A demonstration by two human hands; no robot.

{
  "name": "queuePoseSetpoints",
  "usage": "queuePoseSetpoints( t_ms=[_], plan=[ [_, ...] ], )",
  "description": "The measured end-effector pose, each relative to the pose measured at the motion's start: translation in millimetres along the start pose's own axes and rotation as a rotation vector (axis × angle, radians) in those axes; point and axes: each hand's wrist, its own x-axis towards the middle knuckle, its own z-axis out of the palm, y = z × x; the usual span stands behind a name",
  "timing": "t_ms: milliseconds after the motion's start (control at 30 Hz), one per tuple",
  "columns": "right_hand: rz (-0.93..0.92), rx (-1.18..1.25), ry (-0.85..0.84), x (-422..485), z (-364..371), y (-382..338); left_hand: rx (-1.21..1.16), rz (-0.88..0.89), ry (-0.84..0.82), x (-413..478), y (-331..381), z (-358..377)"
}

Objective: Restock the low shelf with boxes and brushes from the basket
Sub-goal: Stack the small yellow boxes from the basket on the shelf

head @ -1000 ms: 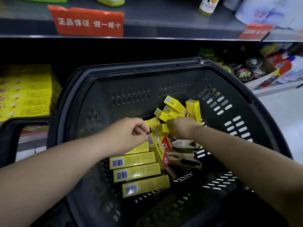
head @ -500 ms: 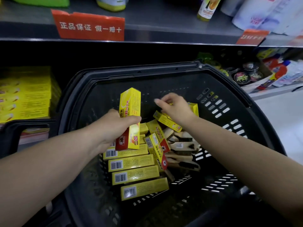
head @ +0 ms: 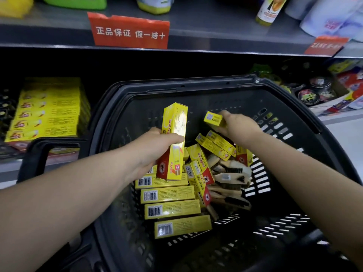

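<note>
head view: basket [head: 196, 85] is seen propped in front of the low shelf [head: 9, 169], with its far rim under the edge of the upper shelf [head: 216, 30].

hands: left hand [head: 149, 148] is wrapped round an upright yellow box [head: 174, 126], red end down, lifted clear of the pile. right hand [head: 239, 126] is closed on one end of a second box [head: 213, 118], raised above the heap at the far side. both hands are occupied; neither is spread.

stock left in the basket: a row of flat boxes [head: 169, 193] lies barcode-up, and more boxes are tumbled behind them. wooden brushes [head: 229, 173] are heaped to the right, partly buried under boxes.

target: a shelved stack [head: 49, 110] of matching yellow boxes is seen on the low shelf, left of the basket, in tidy rows.

step in hand, as judged: the two held boxes are to be carried over the left rim and added to that stack. most of the task remains.

to be done well:
- the upright box should be turned flat before it is set down, printed face matched to the stack.
- the right-hand box is gripped only at its end; a fuller grip is advised before the reach across.
- the basket handle at lower left should be cleared on the way.
- boxes should be squared to the rows already there, so nothing is nudged off.
</note>
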Motion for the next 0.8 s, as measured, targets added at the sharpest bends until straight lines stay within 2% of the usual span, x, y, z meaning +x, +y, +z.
queuePoseSetpoints(
  t_ms=[67, 133, 267, 500, 600, 633, 700, 733, 800],
  plan=[
    [-0.118, 0.02, 0.152, -13.3, -27.1, -14.3, 0.024, 0.021, 0.02, 0.9, -1.1, -0.7],
    [-0.196, 0.143, 0.198, -26.3, -52.1, -33.5, 0.079, 0.061, 0.044, 1.5, -1.5, -0.8],
    [-0.159, 0.685, -0.121, -40.9, -77.8, -66.5, 0.18, 0.186, 0.12, -0.3, -0.4, -1.4],
    [-0.077, 0.981, -0.185, -43.4, -59.3, -71.4, 0.229, 0.183, 0.137, -2.9, -1.3, -2.0],
    [-0.048, 1.115, -0.216, -27.2, -51.4, -49.4, 0.181, 0.139, 0.114, 1.4, -2.8, -3.7],
    [0.01, 1.066, -0.159, -18.1, -46.0, -34.3, 0.17, 0.12, 0.091, 2.2, -3.8, -4.5],
    [0.12, 0.634, 0.0, -1.0, -25.7, 4.1, 0.162, 0.096, 0.063, 3.8, -5.8, -5.7],
    [0.159, 0.416, 0.003, 4.3, -12.7, 22.4, 0.165, 0.091, 0.057, 4.3, -6.2, -6.1],
    [0.209, 0.196, -0.13, 7.9, 16.9, 50.1, 0.169, 0.08, 0.05, 4.9, -6.3, -6.2]
  ],
)
